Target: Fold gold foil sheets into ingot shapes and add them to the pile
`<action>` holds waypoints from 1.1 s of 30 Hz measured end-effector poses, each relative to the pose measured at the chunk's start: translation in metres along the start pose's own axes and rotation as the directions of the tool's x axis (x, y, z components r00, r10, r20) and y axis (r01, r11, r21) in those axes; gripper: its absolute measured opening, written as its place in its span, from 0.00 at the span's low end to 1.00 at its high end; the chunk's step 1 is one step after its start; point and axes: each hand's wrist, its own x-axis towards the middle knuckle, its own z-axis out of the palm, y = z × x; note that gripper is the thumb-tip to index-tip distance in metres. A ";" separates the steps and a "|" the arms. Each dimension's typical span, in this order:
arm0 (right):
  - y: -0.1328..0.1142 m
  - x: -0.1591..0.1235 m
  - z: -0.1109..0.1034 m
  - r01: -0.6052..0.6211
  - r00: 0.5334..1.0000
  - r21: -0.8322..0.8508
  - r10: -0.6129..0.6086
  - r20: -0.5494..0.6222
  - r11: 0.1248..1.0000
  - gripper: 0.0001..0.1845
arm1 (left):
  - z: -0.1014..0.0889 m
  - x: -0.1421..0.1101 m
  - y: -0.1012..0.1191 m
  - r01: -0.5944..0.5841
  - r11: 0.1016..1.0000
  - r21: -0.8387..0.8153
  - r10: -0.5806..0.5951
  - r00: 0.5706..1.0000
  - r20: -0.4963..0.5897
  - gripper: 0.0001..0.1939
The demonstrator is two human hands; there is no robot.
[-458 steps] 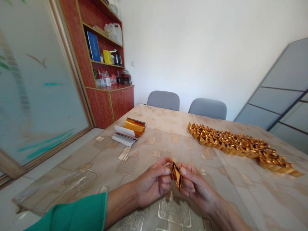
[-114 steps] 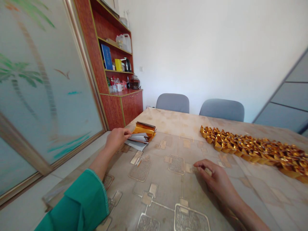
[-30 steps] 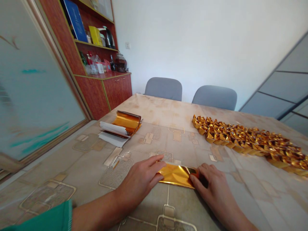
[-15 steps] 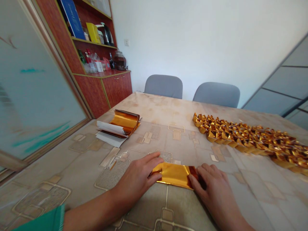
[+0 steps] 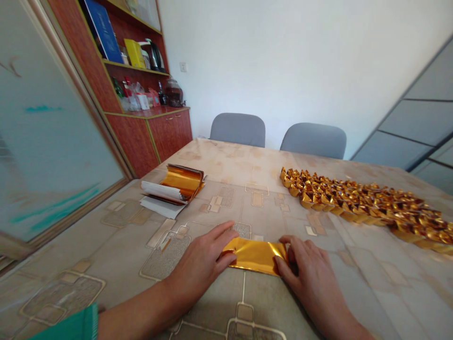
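Grip shared by both hands: the left hand (image 5: 200,259) lay open against one end of a gold foil sheet (image 5: 253,255), while the right hand (image 5: 311,271) curved over the other end, any pinch unclear. The sheet lay flat on the tabletop (image 5: 88,236), between the hands. Folded gold ingots (image 5: 364,208) already formed a long band; a foil stack (image 5: 182,177) remained.

Legible text: none | blue book (image 5: 102,30) on shelf: cover marks too small to read | bottles (image 5: 135,101): labels too blurred
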 end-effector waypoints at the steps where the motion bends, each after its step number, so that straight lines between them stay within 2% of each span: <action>1: 0.001 0.000 0.001 0.011 1.000 -0.002 -0.011 -0.024 1.000 0.14 | 0.000 0.000 0.000 0.000 1.000 0.001 0.000 1.000 -0.011 0.20; 3: 0.001 0.000 0.002 0.037 0.997 -0.006 -0.037 -0.064 0.999 0.20 | 0.001 0.001 0.002 -0.001 1.000 0.005 0.001 0.999 -0.040 0.22; 5: 0.000 0.001 0.001 0.071 0.995 -0.017 -0.072 -0.074 0.997 0.20 | 0.001 0.001 0.004 -0.021 1.000 0.014 0.022 0.998 -0.058 0.18; 8: -0.005 0.003 -0.002 0.128 0.988 -0.071 -0.134 -0.083 0.989 0.19 | 0.002 0.001 0.007 -0.122 0.991 0.062 0.126 0.991 -0.048 0.08; 11: -0.012 0.006 -0.005 0.227 0.968 -0.125 -0.238 -0.078 0.966 0.19 | 0.003 0.001 0.009 -0.237 0.967 0.089 0.236 0.972 0.021 0.07; 15: -0.019 0.009 -0.009 0.370 0.928 -0.062 -0.367 0.062 0.927 0.14 | 0.005 0.004 0.007 -0.340 0.938 0.069 0.334 0.938 0.089 0.10; 19: -0.022 0.013 -0.012 0.348 0.921 0.028 -0.348 0.175 0.937 0.11 | 0.004 0.004 0.006 -0.397 0.906 0.148 0.386 0.917 0.096 0.13; 25: -0.027 0.017 -0.014 0.307 0.931 0.017 -0.304 0.200 0.952 0.08 | 0.000 -0.023 0.022 -0.385 0.884 0.265 0.357 0.922 0.150 0.20; 29: -0.031 0.015 -0.010 0.300 0.944 0.011 -0.299 0.137 0.954 0.02 | 0.000 -0.034 0.027 -0.322 0.919 0.228 0.286 0.942 0.178 0.33; 33: -0.030 0.013 -0.005 0.278 0.957 0.052 -0.282 0.075 0.959 0.04 | 0.002 -0.034 0.026 -0.308 0.927 0.214 0.266 0.942 0.203 0.34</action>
